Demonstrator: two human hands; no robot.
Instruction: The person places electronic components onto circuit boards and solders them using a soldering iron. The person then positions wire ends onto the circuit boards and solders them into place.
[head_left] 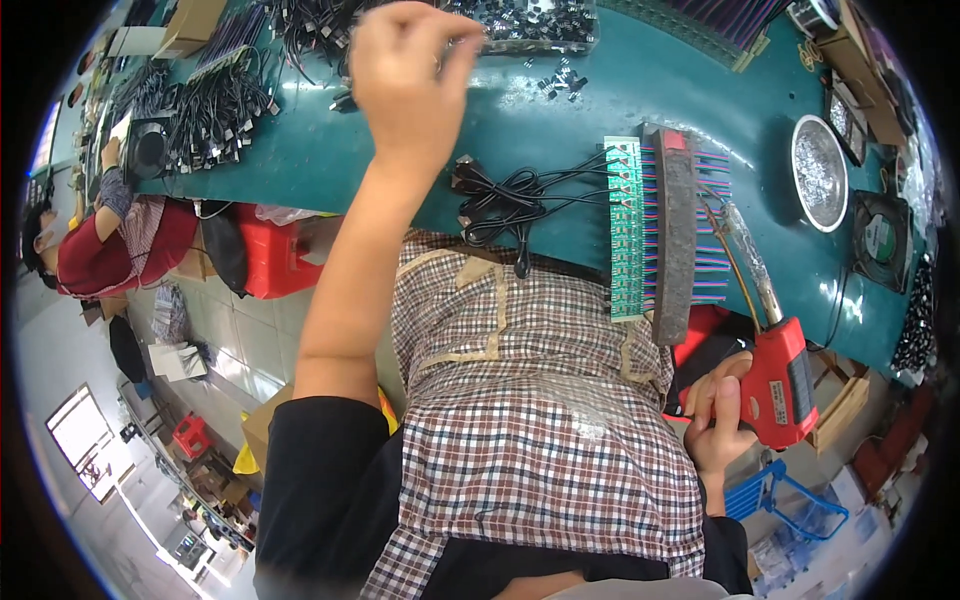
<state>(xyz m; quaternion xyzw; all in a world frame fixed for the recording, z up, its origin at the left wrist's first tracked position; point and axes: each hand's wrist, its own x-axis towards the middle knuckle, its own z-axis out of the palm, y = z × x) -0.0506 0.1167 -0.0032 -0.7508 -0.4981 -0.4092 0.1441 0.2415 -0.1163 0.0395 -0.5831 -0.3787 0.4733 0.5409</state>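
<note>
My left hand point(405, 65) is raised over the far side of the bench, thumb and forefinger pinched together. It is slightly blurred, and whatever lies between the fingertips cannot be made out. Just beyond it is a clear tray point(545, 47) of small black parts. My right hand point(718, 415) grips a red soldering gun point(783, 385), whose metal tube and thin feed line point toward the bench. Left of its tip lies a green circuit board strip point(627, 240) beside a dark bar point(674, 240), with coloured wires point(711, 275) sticking out. Black cables point(512, 195) run from the strip's left edge.
Loose black parts point(560, 80) lie near the tray. Bundled black cables point(215, 115) cover the bench's left. At right are a metal bowl point(819, 173) and a small fan point(881, 240). Another person point(120, 235) sits at far left, near a red stool point(272, 255).
</note>
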